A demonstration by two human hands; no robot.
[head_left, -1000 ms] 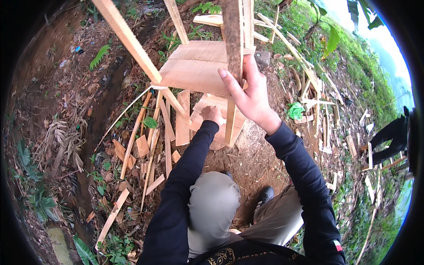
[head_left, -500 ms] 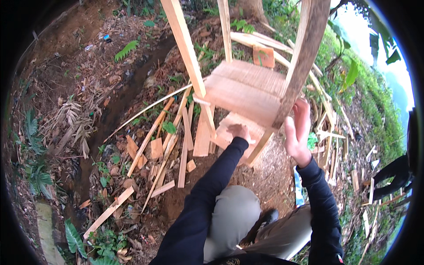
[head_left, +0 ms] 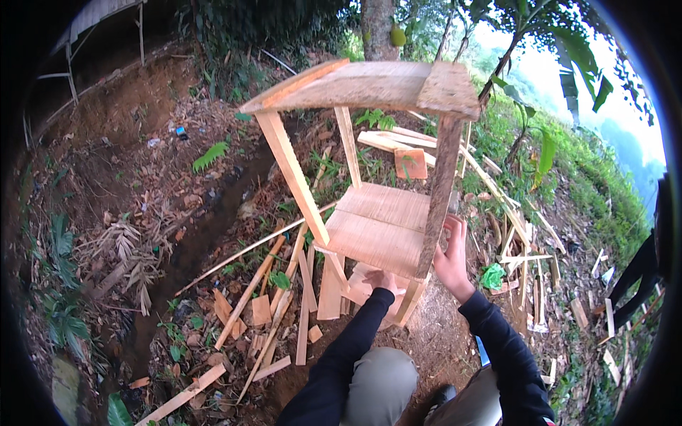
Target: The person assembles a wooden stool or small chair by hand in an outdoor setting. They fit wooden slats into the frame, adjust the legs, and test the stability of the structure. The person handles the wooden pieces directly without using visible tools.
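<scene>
An unpainted wooden shelf stand rises in front of me, with a rough top board (head_left: 376,84), a slatted middle shelf (head_left: 380,226) and a lower board (head_left: 355,282). Its right front post (head_left: 442,184) is dark and rough; the left front post (head_left: 293,177) is pale. Under the middle shelf's front edge, my left hand (head_left: 383,281) reaches in near the lower board, fingers stretched out but partly hidden by the shelf. My right hand (head_left: 455,263) is at the right front post's outer side, thumb near me and fingers curled against it.
Loose wooden strips (head_left: 249,291) litter the ground on the left, and more lie on the right (head_left: 536,284). A square wood piece (head_left: 410,163) lies behind the stand. Beyond a muddy ditch (head_left: 192,241) is a leafy bank. Another person's dark-clothed leg (head_left: 639,273) shows at far right.
My view has tilted up, bringing the top board into sight. My right hand's fingers have closed in on the post; my left hand stays low under the middle shelf.
</scene>
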